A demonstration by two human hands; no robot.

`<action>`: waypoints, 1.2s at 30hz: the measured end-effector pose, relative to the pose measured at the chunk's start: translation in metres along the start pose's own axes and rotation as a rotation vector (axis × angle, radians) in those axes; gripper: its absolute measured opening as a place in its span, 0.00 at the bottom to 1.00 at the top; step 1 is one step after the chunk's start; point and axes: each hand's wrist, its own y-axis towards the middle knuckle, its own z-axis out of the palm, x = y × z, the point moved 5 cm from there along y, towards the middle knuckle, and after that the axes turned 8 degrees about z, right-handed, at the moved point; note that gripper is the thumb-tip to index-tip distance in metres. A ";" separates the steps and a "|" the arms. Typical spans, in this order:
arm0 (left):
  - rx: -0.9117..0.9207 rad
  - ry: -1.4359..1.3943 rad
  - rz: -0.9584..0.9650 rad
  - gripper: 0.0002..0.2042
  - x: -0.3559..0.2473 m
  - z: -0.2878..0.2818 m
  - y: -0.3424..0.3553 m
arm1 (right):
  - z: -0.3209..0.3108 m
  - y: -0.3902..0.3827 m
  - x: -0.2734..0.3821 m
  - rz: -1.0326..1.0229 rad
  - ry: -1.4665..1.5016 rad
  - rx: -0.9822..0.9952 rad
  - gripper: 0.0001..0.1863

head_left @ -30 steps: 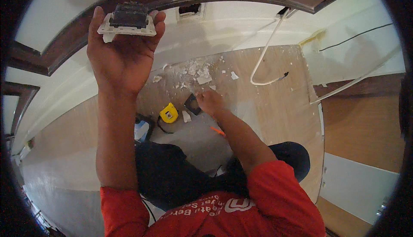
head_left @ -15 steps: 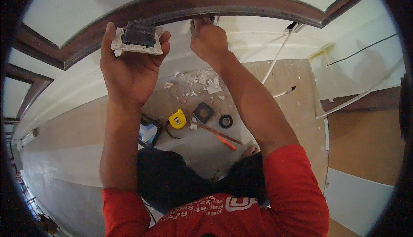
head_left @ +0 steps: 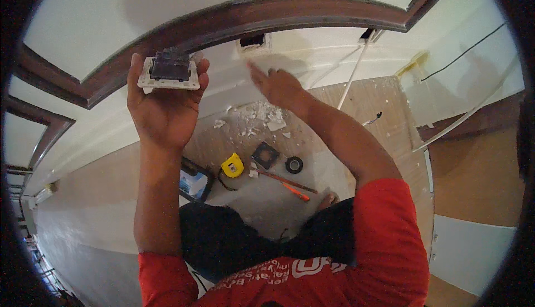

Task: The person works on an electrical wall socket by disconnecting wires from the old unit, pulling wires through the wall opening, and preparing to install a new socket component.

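On the left, raised before the dark wooden wall trim, my left hand point(head_left: 166, 114) grips a wall socket or switch unit point(head_left: 171, 68) by its sides. Its white frame rests on the palm and its dark back part faces up. My right hand point(head_left: 281, 90) is near the wall, just below a rectangular wall hole point(head_left: 252, 41) with a rough pale edge. Its index finger stretches toward the upper left, slightly blurred, with the other fingers partly bent; nothing shows in it.
Broken plaster point(head_left: 270, 117) litters the floor below the wall. Nearer lie a yellow tape measure point(head_left: 232, 166), a black square box point(head_left: 264, 155), a roll of black tape point(head_left: 293, 165), an orange-handled tool point(head_left: 295, 191) and a dark-framed case point(head_left: 195, 181). White conduit point(head_left: 356, 67) slants at right.
My right hand has come away from the wall hole, moving down, and its fingers have loosened. The hole now shows. My left hand still holds the unit, slightly lower in the picture.
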 end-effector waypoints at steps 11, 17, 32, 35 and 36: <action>-0.115 0.068 -0.073 0.28 0.026 0.002 -0.004 | 0.023 0.000 0.010 0.134 0.079 -0.091 0.31; -0.117 0.091 -0.067 0.29 0.016 -0.001 -0.011 | 0.016 -0.005 0.027 0.179 0.295 0.091 0.35; -0.112 0.052 -0.069 0.27 0.012 -0.008 -0.004 | -0.017 0.030 -0.015 0.363 0.318 0.057 0.33; -0.104 0.038 -0.085 0.27 0.011 -0.011 -0.005 | -0.024 0.023 -0.028 0.438 0.227 0.064 0.31; -0.092 0.032 -0.090 0.27 0.011 -0.010 -0.005 | -0.026 0.020 -0.034 0.465 0.206 0.041 0.30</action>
